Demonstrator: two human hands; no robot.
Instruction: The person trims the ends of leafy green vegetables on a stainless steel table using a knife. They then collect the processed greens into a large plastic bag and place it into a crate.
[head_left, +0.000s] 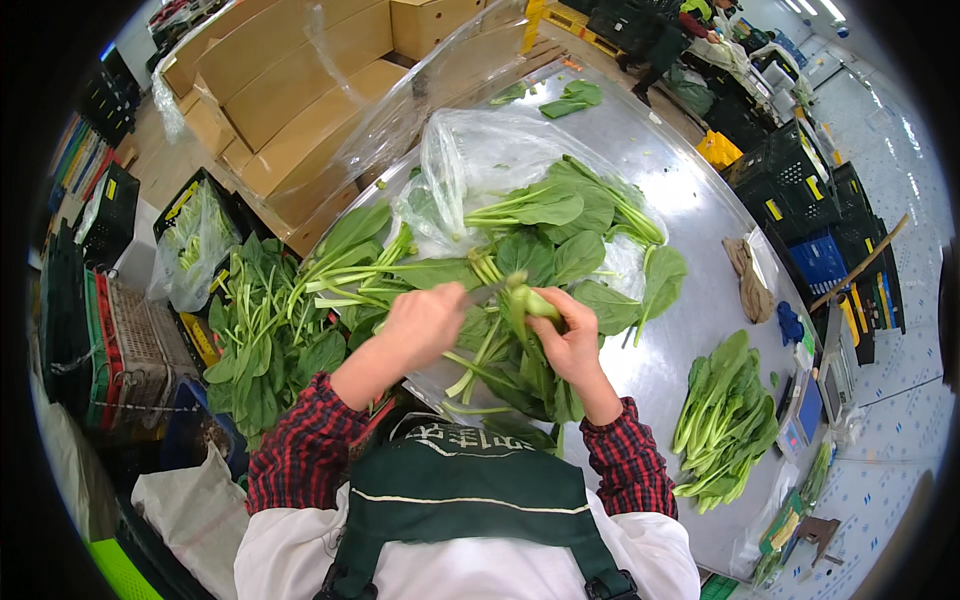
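Observation:
My right hand (570, 334) grips a head of leafy greens (534, 304) by its pale stem end, its leaves hanging down towards my apron. In my left hand (424, 326), slightly blurred, is a knife; its blade (487, 291) reaches to the cut base of the greens. Loose leaves and stalks (555, 202) lie around both hands, partly on a clear plastic bag (480, 150) on the metal table (652, 367). A bunch of whole greens (724, 420) rests on the right part of the table.
Leaves are heaped over the left table edge (281, 322) beside stacked crates (135, 345). Cardboard boxes (300, 112) wrapped in film stand beyond. At right are a brown cloth or glove (746, 281), a scale (801, 416) and black crates (787, 180). Another person (664, 45) stands far off.

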